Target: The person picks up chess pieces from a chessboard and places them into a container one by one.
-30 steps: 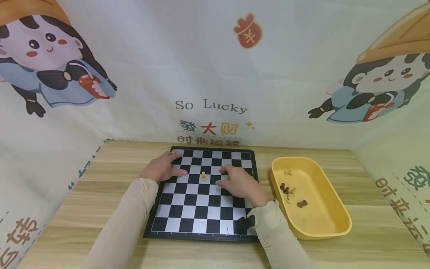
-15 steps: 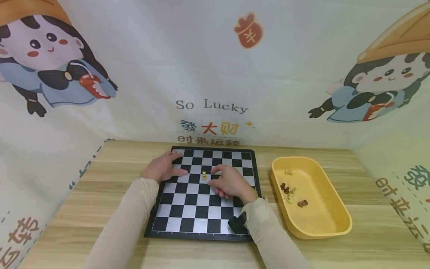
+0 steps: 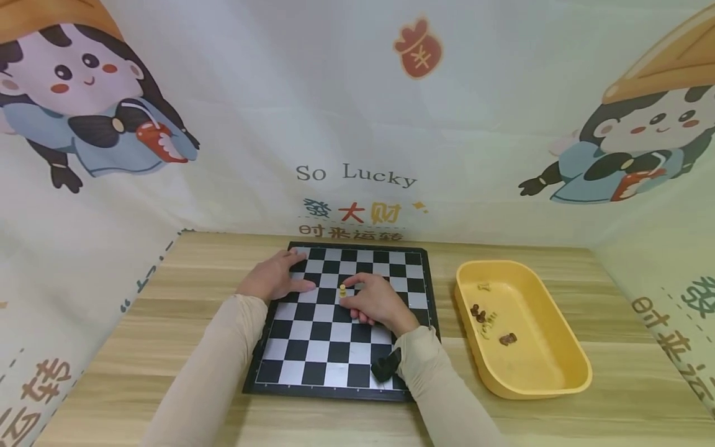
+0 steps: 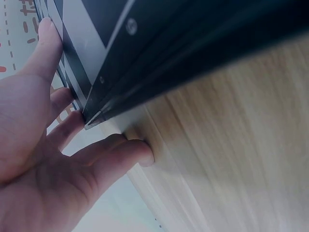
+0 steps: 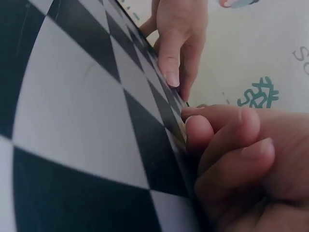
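Note:
A pale yellow chess piece (image 3: 342,290) stands upright on the black-and-white chessboard (image 3: 326,351). My right hand (image 3: 377,301) has its thumb and index finger at the piece's two sides, pinching it; the other fingers are curled under the palm. In the right wrist view, that hand (image 5: 241,154) mostly hides the piece. At the board's far left edge rests my left hand (image 3: 274,277), fingers spread, with its thumb lying over the squares. The left wrist view shows the left hand (image 4: 53,140) with some fingers beyond the board's rim, near the wooden tabletop.
To the right of the board is a yellow plastic tray (image 3: 558,347) with several chess pieces, dark brown (image 3: 508,339) and pale yellow (image 3: 484,287). The wooden table (image 3: 156,310) meets a printed cloth backdrop (image 3: 357,124) at the back and sides.
My right hand has moved left across the board, and its thumb and index finger have come to the yellow piece. The left hand has stayed in place.

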`<state>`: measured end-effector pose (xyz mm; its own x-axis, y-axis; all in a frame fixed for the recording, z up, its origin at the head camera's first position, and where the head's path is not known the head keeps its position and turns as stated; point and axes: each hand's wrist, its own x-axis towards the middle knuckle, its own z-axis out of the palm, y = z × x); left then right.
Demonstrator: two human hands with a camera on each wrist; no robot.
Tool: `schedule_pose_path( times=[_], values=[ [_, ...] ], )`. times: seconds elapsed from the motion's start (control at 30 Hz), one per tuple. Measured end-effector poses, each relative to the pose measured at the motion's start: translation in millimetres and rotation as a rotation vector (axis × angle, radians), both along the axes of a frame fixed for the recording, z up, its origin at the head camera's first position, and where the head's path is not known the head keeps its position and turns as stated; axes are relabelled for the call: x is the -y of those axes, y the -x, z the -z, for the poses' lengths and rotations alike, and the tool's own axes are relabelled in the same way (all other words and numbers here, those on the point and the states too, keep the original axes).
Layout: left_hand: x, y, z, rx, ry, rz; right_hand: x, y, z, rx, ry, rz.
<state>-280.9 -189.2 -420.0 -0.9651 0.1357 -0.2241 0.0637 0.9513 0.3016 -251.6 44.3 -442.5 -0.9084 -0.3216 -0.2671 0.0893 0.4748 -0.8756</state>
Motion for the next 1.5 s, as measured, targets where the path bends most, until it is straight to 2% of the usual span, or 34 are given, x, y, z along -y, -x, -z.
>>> schedule_pose_path(
  times=[0.27, 0.43, 0.6, 0.97, 1.17, 1.5],
  values=[
    [-1.8, 0.1, -0.3, 0.009, -0.006, -0.017, -0.9, -0.2, 1.9, 0.001, 0.019, 0.003],
    [-1.3, 1.1, 0.4, 0.007, -0.004, -0.012, -0.5, 1.2, 0.2, 0.028, 0.038, 0.019],
    [-0.9, 2.1, -1.4, 0.002, 0.007, -0.005, 0.1, 2.5, -1.7, 0.014, 0.052, 0.025],
    [-0.6, 2.3, -0.9, 0.018, 0.005, 0.002, 0.9, 1.7, -1.6, 0.009, 0.038, 0.036],
    [0.5, 3.4, -3.9, 0.000, 0.012, 0.009, 0.9, 3.0, -2.9, 0.000, 0.050, 0.023],
    [-1.6, 0.2, -3.1, 0.017, -0.005, 0.004, 0.2, 0.1, 0.5, -0.003, 0.043, 0.042]
  ],
)
